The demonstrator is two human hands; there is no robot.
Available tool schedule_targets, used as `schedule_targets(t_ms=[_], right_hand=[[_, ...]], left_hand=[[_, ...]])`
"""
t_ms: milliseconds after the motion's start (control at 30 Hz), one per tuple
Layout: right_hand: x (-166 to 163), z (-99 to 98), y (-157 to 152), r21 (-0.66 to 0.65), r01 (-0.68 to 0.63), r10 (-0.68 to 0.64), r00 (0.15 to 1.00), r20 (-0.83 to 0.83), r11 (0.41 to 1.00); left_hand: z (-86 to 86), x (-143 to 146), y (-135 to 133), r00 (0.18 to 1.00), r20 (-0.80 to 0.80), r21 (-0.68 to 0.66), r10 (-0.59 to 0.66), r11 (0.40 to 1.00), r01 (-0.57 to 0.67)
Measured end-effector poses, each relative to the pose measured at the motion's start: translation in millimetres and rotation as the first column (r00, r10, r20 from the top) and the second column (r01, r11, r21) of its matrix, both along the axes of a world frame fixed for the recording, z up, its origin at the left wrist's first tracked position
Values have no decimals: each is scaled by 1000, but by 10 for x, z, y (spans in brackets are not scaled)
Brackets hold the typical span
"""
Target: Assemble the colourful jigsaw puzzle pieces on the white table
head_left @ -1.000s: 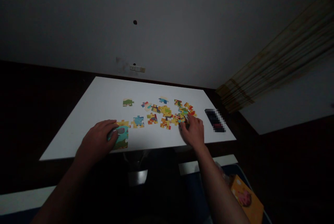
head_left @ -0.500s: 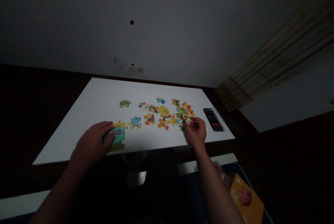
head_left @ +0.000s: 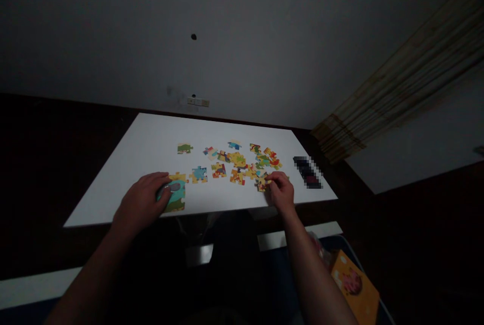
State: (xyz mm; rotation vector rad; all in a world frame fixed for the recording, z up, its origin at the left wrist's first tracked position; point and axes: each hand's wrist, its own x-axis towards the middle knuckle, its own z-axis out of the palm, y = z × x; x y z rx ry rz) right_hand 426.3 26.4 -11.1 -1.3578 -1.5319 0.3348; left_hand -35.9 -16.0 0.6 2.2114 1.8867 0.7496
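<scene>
My left hand [head_left: 145,198] rests at the left side of a joined puzzle section [head_left: 177,196], fingers at its upper left edge and thumb on its surface, holding it against the table. The section shows a grey shape on teal, with yellow along the top. On the right, my right hand [head_left: 282,193] has thumb and fingers closed at the edge of a puzzle piece [head_left: 260,184] with yellow and dark parts. A blue piece [head_left: 198,174] lies just right of the joined section. Several loose pieces [head_left: 236,159] are spread between the hands, some overlapping.
The white table [head_left: 113,163] has its near edge just below my hands. A green piece [head_left: 184,148] lies alone toward the back left. A dark pixelated object [head_left: 308,172] is at the right edge. Below right sits an orange box [head_left: 355,284]. A wall stands behind.
My right hand has drawn slightly back from the right-hand pile, and a yellow and dark piece now shows at its fingertips. My left hand stays on the joined section. The view has shifted slightly.
</scene>
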Motion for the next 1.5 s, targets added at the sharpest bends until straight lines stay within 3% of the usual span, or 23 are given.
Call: schedule_targets(t_ms=[100,200,400,500,600,767,933,1067,1133,1233,1367,1500], right_hand=[[-156,54,-24,-92,-131,144,976,165,987],[-288,81,-15,-119,-151,182,929,322,981],[-256,62,167,-49,114,-68,830,553,992],[-151,9,299,-99,158,-56,758,650,982],[-61,-34,418,-152,144,-8,750,662,978],[0,1,541,-211,111,24,833,552,971],[-109,181,514,-115,148,-87,904,418,982],[-551,269,491,-110,84,-59,975,215,990],[-925,255,508,-162,-47,55,997,47,986],[-1570,194,563,-245,-304,275,951,-144,921],[-2263,121,661,-268,-432,423,901,-96,861],[-2575,69,748,-301,-445,470,883,12,843]], left_hand=[[3,7,-13,1000,20,10,-7,1000,7],[-3,10,-26,999,28,19,-16,1000,15],[23,52,-77,1000,12,24,-11,1000,11],[39,72,-103,1000,19,29,-15,999,15],[53,82,-127,999,32,41,-20,999,19],[55,93,-156,999,41,41,-5,999,4],[17,94,-180,997,76,107,-3,994,-5],[-14,93,-204,996,84,145,-21,989,9],[-29,94,-212,997,76,150,-32,988,20],[-49,96,-218,997,68,161,-33,987,22],[-51,104,-226,998,53,167,-35,986,26],[-34,118,-235,998,45,175,-34,984,26]])
